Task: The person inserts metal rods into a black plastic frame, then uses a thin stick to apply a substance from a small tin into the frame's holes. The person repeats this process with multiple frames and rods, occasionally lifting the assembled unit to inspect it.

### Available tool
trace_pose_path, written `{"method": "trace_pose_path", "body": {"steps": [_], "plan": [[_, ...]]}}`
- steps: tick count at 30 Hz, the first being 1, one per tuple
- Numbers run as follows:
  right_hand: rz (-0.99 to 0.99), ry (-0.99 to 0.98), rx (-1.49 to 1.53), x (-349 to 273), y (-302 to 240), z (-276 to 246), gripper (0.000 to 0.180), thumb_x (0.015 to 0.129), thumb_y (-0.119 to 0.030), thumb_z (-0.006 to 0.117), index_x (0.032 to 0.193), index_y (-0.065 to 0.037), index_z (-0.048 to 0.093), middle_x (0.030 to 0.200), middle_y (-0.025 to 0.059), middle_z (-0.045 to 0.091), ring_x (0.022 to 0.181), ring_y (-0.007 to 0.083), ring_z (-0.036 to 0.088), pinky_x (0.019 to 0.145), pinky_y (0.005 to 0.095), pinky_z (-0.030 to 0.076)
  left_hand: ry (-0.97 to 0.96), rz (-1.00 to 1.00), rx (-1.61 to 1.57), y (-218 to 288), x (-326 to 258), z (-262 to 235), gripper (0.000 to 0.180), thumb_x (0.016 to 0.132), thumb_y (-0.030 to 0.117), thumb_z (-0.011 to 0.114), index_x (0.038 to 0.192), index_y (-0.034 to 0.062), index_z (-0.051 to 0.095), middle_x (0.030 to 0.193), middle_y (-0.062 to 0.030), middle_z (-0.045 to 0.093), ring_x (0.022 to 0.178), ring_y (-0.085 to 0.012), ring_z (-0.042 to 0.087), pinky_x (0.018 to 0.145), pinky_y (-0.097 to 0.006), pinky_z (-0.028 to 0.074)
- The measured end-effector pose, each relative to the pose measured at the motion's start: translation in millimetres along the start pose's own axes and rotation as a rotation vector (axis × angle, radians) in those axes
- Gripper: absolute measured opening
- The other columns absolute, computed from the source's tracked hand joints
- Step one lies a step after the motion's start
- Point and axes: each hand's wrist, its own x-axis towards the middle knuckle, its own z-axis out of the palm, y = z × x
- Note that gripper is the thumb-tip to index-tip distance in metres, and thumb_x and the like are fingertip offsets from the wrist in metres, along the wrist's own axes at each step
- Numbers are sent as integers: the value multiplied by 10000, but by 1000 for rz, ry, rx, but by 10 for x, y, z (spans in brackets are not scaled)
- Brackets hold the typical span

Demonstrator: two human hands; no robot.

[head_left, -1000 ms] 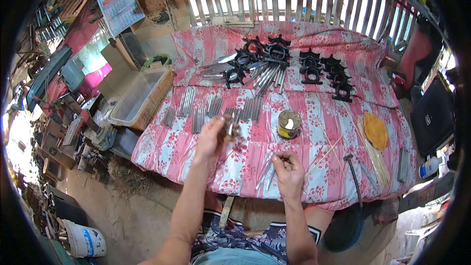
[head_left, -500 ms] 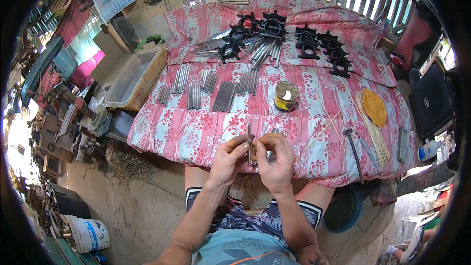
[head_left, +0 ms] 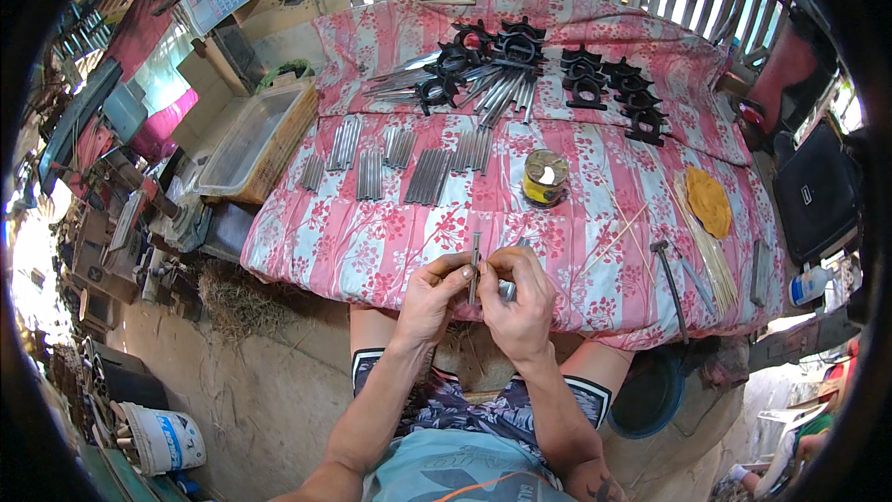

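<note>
My left hand (head_left: 430, 297) pinches a short metal tube (head_left: 475, 260) between thumb and fingers, upright just past the near edge of the cloth-covered table. Close against the tube's right side, my right hand (head_left: 518, 302) has its thumb and fingertips pressed together; whatever sits between them is too small or hidden to name. Beneath the right hand, more metal tubes (head_left: 507, 291) show in part. Short tubes lie in sorted bundles (head_left: 428, 177) farther off on the table, beside a round tin (head_left: 545, 178) with a yellow and black label.
A pink and white floral cloth (head_left: 446, 228) covers the table. At the back are long metal rods (head_left: 506, 98) and black ring-shaped brackets (head_left: 585, 91). To the right lie a hammer (head_left: 669, 284), thin sticks (head_left: 714, 270) and a yellow cloth (head_left: 709, 203). A plastic bin (head_left: 255, 144) stands left.
The tube in my left hand has tilted slightly, and my right fingers have shifted a little against it. The things on the table stay in place.
</note>
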Motion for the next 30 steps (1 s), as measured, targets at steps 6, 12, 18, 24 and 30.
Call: {"method": "trace_pose_path", "body": {"steps": [6,12,18,24,30], "plan": [[86,-11,75,16,47,20,116,923,-3,742,992,25,653,949,167,692,806,337,710,709,423,563,-15,56,206,86,-44,47,311,1029,83,714,1302,-62,684,1174,-81,743,1054,-123,692,946,-288,567],[188,-48,135,1,150,11,107,928,-15,744,994,32,674,939,161,715,808,317,716,712,408,559,93,26,235,105,8,129,243,1027,114,733,1218,-37,725,1088,-42,743,966,-87,668,867,-251,543],[51,25,-88,127,320,31,159,934,-18,736,1079,25,687,967,146,716,811,261,704,736,372,556,133,220,400,110,255,71,183,1026,120,726,1135,-26,743,963,-2,729,842,-47,620,724,-234,509],[461,-239,499,236,380,96,191,1013,-32,700,1190,40,700,980,19,707,834,62,621,735,223,510,124,242,460,214,347,131,182,1009,135,747,1088,-29,748,887,12,707,768,-49,595,684,-242,489],[569,-198,467,244,503,130,100,1015,-26,715,1107,13,709,899,-24,665,758,28,540,669,205,445,40,163,619,351,446,-116,230,1015,177,748,1127,-24,751,952,-15,731,859,-80,637,769,-273,524]]}}
